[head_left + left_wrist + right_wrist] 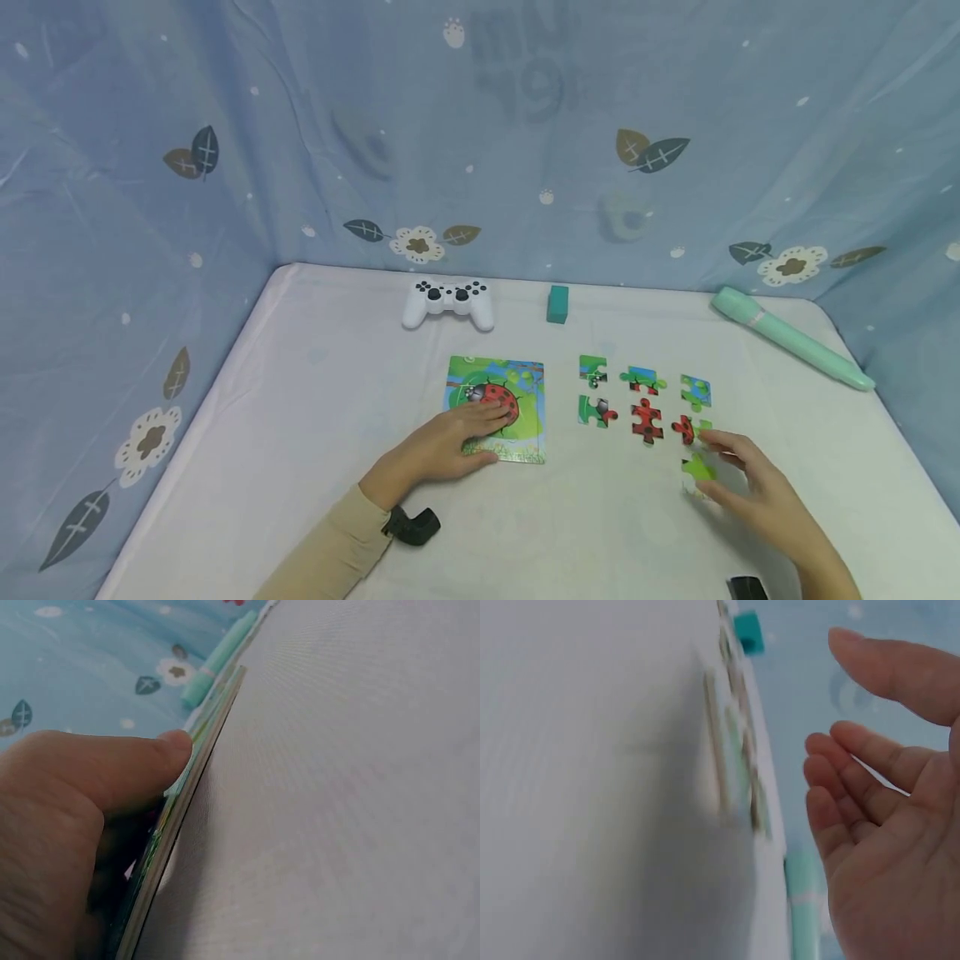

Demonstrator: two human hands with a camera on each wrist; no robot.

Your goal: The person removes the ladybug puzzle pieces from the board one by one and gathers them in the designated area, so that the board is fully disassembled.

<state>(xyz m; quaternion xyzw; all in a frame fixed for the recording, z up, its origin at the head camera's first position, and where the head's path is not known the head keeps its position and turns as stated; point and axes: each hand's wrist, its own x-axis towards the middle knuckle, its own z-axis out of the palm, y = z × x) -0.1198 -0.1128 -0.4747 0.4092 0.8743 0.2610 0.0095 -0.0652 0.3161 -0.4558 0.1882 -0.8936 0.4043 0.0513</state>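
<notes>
My left hand (450,442) lies on a square ladybug picture board (522,421), fingers stretched over the printed ladybug. In the left wrist view, its thumb (142,765) rests on the face near the edge of the board (187,787). Over the nearest of several loose jigsaw pieces, a green and white jigsaw piece (699,469), hovers my right hand (765,492). Its fingertips are beside a red and green jigsaw piece (685,429). The right wrist view shows the thumb and loosely bent fingers of the right hand (892,787) spread apart, holding nothing.
A white game controller (448,304) and a teal block (557,304) are at the back of the white table (360,358). A mint-green tube-shaped object (795,339) lies at the far right. The blue patterned cloth (480,150) hangs behind and along the sides.
</notes>
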